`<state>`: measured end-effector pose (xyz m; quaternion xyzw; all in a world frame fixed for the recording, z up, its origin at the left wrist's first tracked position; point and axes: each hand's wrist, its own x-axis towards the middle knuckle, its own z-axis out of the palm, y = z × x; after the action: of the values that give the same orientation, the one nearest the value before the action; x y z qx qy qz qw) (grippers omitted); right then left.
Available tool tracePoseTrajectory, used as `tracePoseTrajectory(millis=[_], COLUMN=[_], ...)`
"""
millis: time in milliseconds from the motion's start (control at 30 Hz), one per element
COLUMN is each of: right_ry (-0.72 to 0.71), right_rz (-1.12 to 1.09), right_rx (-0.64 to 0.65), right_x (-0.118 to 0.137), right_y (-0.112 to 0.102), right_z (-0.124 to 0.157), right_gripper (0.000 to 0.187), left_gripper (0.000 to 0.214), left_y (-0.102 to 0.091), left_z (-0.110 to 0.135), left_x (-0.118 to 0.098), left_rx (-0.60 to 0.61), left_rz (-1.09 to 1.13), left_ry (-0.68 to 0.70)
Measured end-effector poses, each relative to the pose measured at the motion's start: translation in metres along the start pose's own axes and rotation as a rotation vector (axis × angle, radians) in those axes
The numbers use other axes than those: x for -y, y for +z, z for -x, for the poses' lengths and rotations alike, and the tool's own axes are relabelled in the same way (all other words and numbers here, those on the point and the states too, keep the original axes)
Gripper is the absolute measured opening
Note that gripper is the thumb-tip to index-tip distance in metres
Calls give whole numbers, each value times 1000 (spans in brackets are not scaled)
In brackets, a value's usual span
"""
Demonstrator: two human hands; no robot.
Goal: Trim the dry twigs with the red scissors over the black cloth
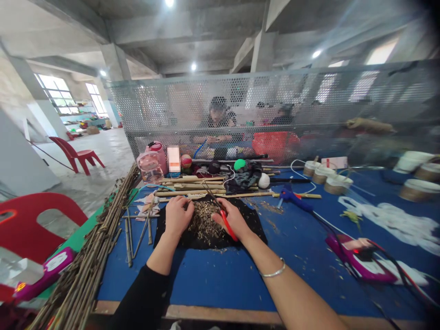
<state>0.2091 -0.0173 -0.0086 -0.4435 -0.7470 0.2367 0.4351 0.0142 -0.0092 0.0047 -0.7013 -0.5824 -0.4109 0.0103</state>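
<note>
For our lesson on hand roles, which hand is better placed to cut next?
Right, probably: the right hand holds the red-handled scissors, while the left hand, beside the pile of bits, shows no tool.

blue table point(213, 279): black cloth point(252, 222), blue glue gun point(292, 197), purple power strip point(369, 271).

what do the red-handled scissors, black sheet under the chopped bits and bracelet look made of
Red-handled scissors: dark blades, probably metal; smooth, evenly coloured handles, likely plastic. Black sheet: matte with an uneven edge, probably fabric. Bracelet: bright silvery shine, likely polished metal.
</note>
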Motion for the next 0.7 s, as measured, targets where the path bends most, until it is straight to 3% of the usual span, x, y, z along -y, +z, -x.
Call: tracePoseTrajectory(millis=[200, 433, 533, 700], right_ry=[-1, 0, -15, -4], right_rz=[57, 107, 109, 86], right_rx=[4, -9, -12, -7], right_x=[-2, -4, -1, 0], right_y=[5, 6, 6, 6], right_z=[1, 1, 2, 2], right_gripper=[44, 43, 41, 41], left_gripper=[19, 17, 19, 19], left_y=[0, -5, -11, -18], left_z=[0, -10, -14, -15], left_x=[-1, 19, 29, 29], left_rx=[-242, -327, -452, -503], left_rz=[15, -8, 22, 57], left_ry=[13, -166, -202, -212])
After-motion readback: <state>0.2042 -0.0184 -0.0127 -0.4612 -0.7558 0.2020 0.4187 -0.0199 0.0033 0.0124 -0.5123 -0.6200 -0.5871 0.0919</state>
